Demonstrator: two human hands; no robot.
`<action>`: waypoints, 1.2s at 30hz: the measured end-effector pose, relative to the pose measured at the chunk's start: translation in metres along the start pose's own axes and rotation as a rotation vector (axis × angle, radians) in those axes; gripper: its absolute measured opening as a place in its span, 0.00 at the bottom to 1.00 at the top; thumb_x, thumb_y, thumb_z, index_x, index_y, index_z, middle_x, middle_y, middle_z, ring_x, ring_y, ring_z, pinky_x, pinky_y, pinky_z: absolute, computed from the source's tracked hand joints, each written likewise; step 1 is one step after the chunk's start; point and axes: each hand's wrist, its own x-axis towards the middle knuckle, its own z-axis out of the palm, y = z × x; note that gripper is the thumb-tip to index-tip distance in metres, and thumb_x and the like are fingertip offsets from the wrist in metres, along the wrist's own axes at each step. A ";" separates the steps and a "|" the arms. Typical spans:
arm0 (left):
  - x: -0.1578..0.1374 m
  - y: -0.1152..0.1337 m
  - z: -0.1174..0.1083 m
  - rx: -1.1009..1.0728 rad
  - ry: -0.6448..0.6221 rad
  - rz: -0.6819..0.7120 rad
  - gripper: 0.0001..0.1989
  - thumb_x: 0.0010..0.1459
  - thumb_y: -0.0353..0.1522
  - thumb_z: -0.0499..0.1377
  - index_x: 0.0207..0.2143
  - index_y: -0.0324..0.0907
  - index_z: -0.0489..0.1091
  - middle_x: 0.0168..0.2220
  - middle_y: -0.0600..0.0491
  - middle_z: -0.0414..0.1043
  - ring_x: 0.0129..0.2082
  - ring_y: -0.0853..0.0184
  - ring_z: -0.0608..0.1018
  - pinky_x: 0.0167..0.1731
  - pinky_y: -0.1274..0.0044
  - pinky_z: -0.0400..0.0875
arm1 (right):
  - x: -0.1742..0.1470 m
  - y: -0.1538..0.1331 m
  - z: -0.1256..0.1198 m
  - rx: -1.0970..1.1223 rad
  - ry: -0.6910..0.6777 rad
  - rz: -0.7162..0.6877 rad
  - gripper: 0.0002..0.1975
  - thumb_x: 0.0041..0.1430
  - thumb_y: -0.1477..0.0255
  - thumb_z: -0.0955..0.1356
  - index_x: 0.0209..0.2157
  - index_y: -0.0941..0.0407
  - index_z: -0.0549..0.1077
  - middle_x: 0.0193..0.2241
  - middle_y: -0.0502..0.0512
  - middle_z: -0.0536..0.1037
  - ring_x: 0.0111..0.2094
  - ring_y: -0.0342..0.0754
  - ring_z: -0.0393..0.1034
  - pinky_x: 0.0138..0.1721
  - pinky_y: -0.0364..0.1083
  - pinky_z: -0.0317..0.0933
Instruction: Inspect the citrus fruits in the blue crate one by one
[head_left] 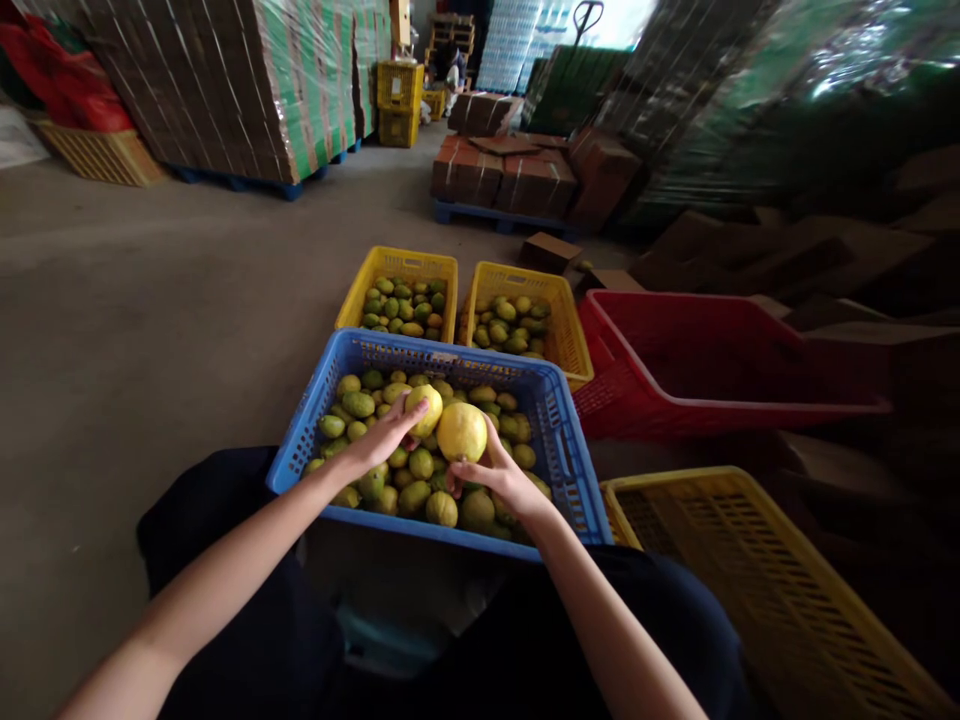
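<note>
My left hand point(396, 428) is closed on a yellow lemon point(424, 408), its thumb lying across the fruit. A second, larger-looking yellow lemon point(462, 433) is in my right hand point(501, 472), with fingers wrapped under and behind it. The two fruits are side by side, very close together, above a blue plastic crate point(577, 480). Many green and yellowish lemons point(413, 498) fill the bottom of that crate, and my hands cover some of them. The crate stands in front of my knees.
Two yellow crates point(409, 262) with green fruit stand behind the blue one. To the right are a red basket point(645, 405) and another yellow crate point(739, 490). Flattened cardboard point(720, 260), boxes on a blue pallet point(502, 185) and wrapped stacks point(315, 90) lie beyond.
</note>
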 end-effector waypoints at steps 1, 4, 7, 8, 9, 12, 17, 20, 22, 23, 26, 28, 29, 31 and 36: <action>-0.002 0.001 0.000 0.041 0.015 0.058 0.24 0.60 0.53 0.53 0.52 0.50 0.62 0.45 0.50 0.72 0.44 0.60 0.75 0.41 0.71 0.73 | -0.001 -0.001 0.000 -0.035 0.029 -0.009 0.43 0.46 0.68 0.76 0.62 0.48 0.57 0.28 0.46 0.73 0.23 0.44 0.69 0.26 0.45 0.68; -0.007 0.003 -0.002 0.206 0.040 0.286 0.25 0.60 0.47 0.58 0.57 0.52 0.60 0.55 0.49 0.69 0.55 0.58 0.72 0.56 0.69 0.66 | 0.000 0.001 -0.003 -0.153 0.142 -0.098 0.49 0.41 0.69 0.80 0.62 0.46 0.55 0.40 0.51 0.72 0.31 0.46 0.70 0.29 0.45 0.70; -0.008 0.006 -0.005 0.346 0.053 0.475 0.27 0.57 0.43 0.64 0.58 0.52 0.63 0.59 0.48 0.66 0.61 0.56 0.67 0.63 0.68 0.58 | 0.002 0.005 -0.007 -0.305 0.226 -0.198 0.51 0.37 0.68 0.81 0.60 0.47 0.56 0.48 0.56 0.71 0.42 0.53 0.71 0.36 0.48 0.72; -0.008 0.007 -0.006 0.375 0.072 0.517 0.28 0.56 0.43 0.65 0.57 0.52 0.64 0.58 0.48 0.67 0.61 0.55 0.67 0.63 0.67 0.57 | 0.003 0.006 -0.007 -0.348 0.249 -0.226 0.51 0.36 0.66 0.81 0.60 0.47 0.57 0.49 0.57 0.71 0.45 0.55 0.70 0.38 0.50 0.72; -0.007 0.008 -0.007 0.393 0.097 0.551 0.28 0.54 0.43 0.67 0.56 0.52 0.65 0.57 0.47 0.68 0.59 0.54 0.68 0.62 0.65 0.59 | 0.004 0.006 -0.008 -0.382 0.269 -0.258 0.51 0.36 0.64 0.82 0.60 0.47 0.57 0.51 0.58 0.70 0.48 0.57 0.70 0.40 0.51 0.72; -0.003 0.009 -0.010 0.394 0.166 0.633 0.29 0.49 0.45 0.70 0.52 0.50 0.69 0.51 0.47 0.71 0.53 0.54 0.71 0.56 0.64 0.64 | 0.006 0.008 -0.008 -0.430 0.315 -0.376 0.53 0.33 0.60 0.82 0.60 0.49 0.57 0.56 0.61 0.68 0.54 0.61 0.67 0.47 0.54 0.71; 0.006 0.007 -0.008 0.192 0.242 0.598 0.35 0.38 0.51 0.73 0.46 0.44 0.74 0.43 0.48 0.70 0.42 0.60 0.73 0.40 0.73 0.69 | 0.007 0.011 -0.008 -0.306 0.286 -0.423 0.50 0.35 0.58 0.81 0.59 0.50 0.61 0.56 0.60 0.69 0.56 0.60 0.67 0.51 0.53 0.69; 0.009 0.008 -0.006 -0.040 0.162 0.425 0.36 0.38 0.57 0.69 0.40 0.39 0.74 0.35 0.51 0.71 0.34 0.64 0.73 0.34 0.76 0.67 | 0.008 0.012 -0.008 -0.188 0.261 -0.363 0.44 0.38 0.57 0.80 0.57 0.51 0.65 0.53 0.58 0.73 0.51 0.57 0.70 0.49 0.51 0.70; 0.009 0.011 -0.004 -0.151 0.131 0.344 0.36 0.36 0.58 0.69 0.37 0.39 0.73 0.33 0.51 0.73 0.35 0.63 0.75 0.35 0.75 0.68 | 0.008 0.012 -0.008 -0.139 0.271 -0.320 0.41 0.39 0.55 0.79 0.54 0.53 0.69 0.48 0.58 0.76 0.46 0.56 0.73 0.43 0.50 0.71; 0.009 0.013 -0.004 -0.189 0.118 0.315 0.36 0.34 0.56 0.71 0.37 0.39 0.73 0.34 0.51 0.74 0.36 0.62 0.75 0.37 0.75 0.69 | 0.008 0.012 -0.008 -0.122 0.284 -0.302 0.39 0.38 0.53 0.78 0.52 0.53 0.71 0.45 0.57 0.77 0.41 0.54 0.73 0.39 0.49 0.71; 0.004 0.018 -0.003 -0.262 0.059 0.255 0.35 0.30 0.48 0.76 0.39 0.40 0.72 0.37 0.50 0.76 0.40 0.60 0.77 0.41 0.74 0.70 | 0.007 0.012 -0.009 -0.061 0.301 -0.250 0.34 0.40 0.48 0.76 0.44 0.56 0.74 0.32 0.55 0.78 0.29 0.49 0.70 0.25 0.46 0.66; 0.000 0.020 -0.004 -0.260 0.035 0.230 0.34 0.29 0.43 0.77 0.39 0.40 0.72 0.38 0.50 0.77 0.41 0.60 0.78 0.42 0.73 0.71 | 0.006 0.012 -0.011 0.014 0.260 -0.208 0.32 0.44 0.43 0.72 0.39 0.57 0.75 0.25 0.54 0.76 0.25 0.49 0.69 0.22 0.45 0.63; -0.002 0.020 -0.004 -0.244 0.036 0.219 0.33 0.29 0.41 0.78 0.39 0.40 0.72 0.38 0.50 0.77 0.41 0.60 0.78 0.43 0.73 0.71 | 0.007 0.012 -0.011 0.056 0.215 -0.174 0.33 0.45 0.41 0.70 0.37 0.57 0.75 0.22 0.54 0.75 0.24 0.49 0.69 0.21 0.45 0.61; -0.003 0.020 -0.005 -0.201 0.041 0.196 0.33 0.30 0.40 0.78 0.40 0.40 0.72 0.39 0.50 0.77 0.43 0.59 0.78 0.44 0.73 0.71 | 0.008 0.012 -0.012 0.130 0.105 -0.088 0.37 0.46 0.36 0.65 0.35 0.58 0.75 0.20 0.55 0.74 0.21 0.48 0.67 0.19 0.44 0.57; 0.001 0.016 -0.005 -0.153 0.004 0.172 0.34 0.30 0.42 0.77 0.40 0.39 0.73 0.39 0.49 0.77 0.43 0.58 0.78 0.45 0.72 0.71 | 0.015 0.014 -0.012 0.223 -0.035 0.025 0.40 0.48 0.35 0.61 0.39 0.59 0.74 0.23 0.58 0.78 0.20 0.48 0.67 0.17 0.43 0.54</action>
